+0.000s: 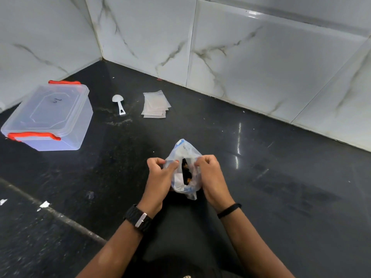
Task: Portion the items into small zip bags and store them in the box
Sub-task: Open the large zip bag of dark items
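Observation:
A thin white and blue plastic bag [183,152] with dark items inside stands on the black counter near the middle. My left hand [160,178] pinches the left side of its mouth and my right hand [210,177] pinches the right side, so the mouth gapes between them. A stack of small clear zip bags [155,104] lies farther back. A white plastic scoop [118,103] lies bowl-down to their left. The clear storage box [50,117] with red latches sits at the left, its lid on.
White marble-look tiled walls [241,53] close the counter at the back and left, meeting in a corner. A pale seam [60,214] runs diagonally across the counter at lower left, with small white scraps beside it.

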